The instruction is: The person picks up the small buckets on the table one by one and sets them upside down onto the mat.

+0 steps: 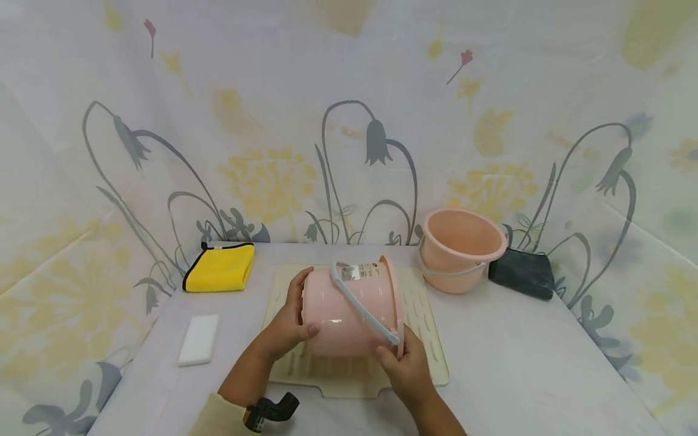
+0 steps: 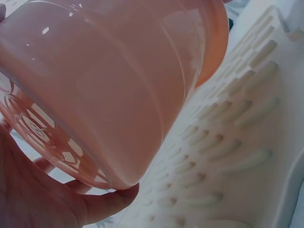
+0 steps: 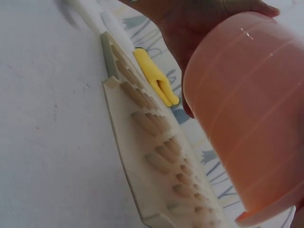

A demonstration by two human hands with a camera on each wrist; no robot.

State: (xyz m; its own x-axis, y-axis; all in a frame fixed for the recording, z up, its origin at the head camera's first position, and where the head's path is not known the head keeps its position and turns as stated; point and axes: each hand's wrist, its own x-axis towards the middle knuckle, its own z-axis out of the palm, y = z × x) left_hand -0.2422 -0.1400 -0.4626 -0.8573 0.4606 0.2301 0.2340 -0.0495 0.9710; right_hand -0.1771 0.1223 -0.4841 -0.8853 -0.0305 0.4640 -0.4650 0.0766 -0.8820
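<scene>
A pink plastic bucket (image 1: 346,312) is held on its side above a cream ridged draining mat (image 1: 349,383), its mouth turned to the right. My left hand (image 1: 286,324) grips the base end, thumb on the near side, and the left wrist view shows the fingers around the bottom rim. At the other end my right hand (image 1: 406,369) pinches the rim, thumb outside, with its other fingers mostly hidden behind it. A pale grey handle (image 1: 362,306) lies slanted across the bucket's side, near a printed label (image 1: 364,271).
Behind the mat to the right stands a second, peach bucket (image 1: 455,257), upright, beside a dark folded cloth (image 1: 523,274). On the left lie a folded yellow cloth (image 1: 220,267) with black edging and a white block (image 1: 199,340). A flower-patterned curtain (image 1: 262,121) closes off the back.
</scene>
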